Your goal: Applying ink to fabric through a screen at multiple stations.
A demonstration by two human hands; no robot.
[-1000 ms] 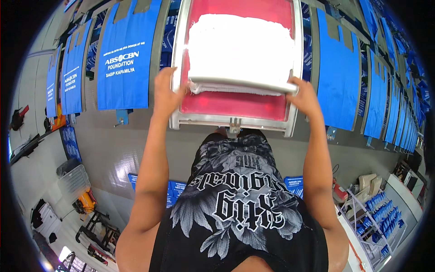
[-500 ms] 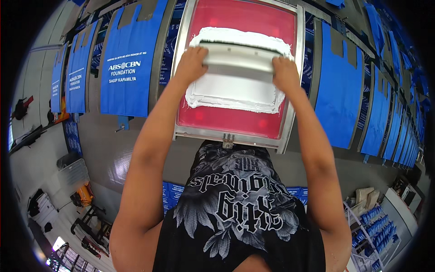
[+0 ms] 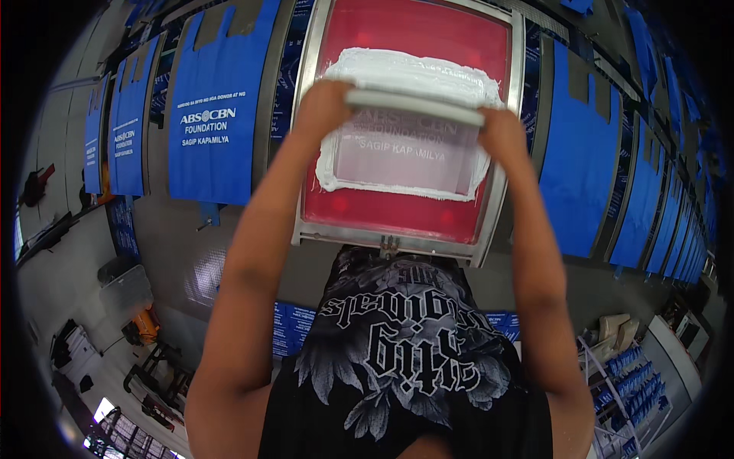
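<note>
A pale, long-handled squeegee (image 3: 413,105) lies across a screen-printing frame (image 3: 303,138) with red mesh. My left hand (image 3: 327,109) is wrapped round its left end, and my right hand (image 3: 501,130) grips the right end. White ink (image 3: 413,67) is heaped on the far side of the squeegee and leaves a thick rim round the stencil window (image 3: 405,164). Light lettering shows through that window, just nearer to me than the squeegee. The squeegee's blade is hidden beneath its handle, and my fingers are partly blurred.
Blue printed bags (image 3: 212,107) lie on flat boards to the left. More blue bags (image 3: 579,153) line the right side in a row. A metal hinge or clamp (image 3: 388,246) sits at the frame's near edge, close to my body. A rack with blue items (image 3: 631,390) stands lower right.
The window below the squeegee was solid white and now shows lettering through a thin pinkish film. The squeegee's handle has tilted toward me, and the frame sits slightly further right in view.
</note>
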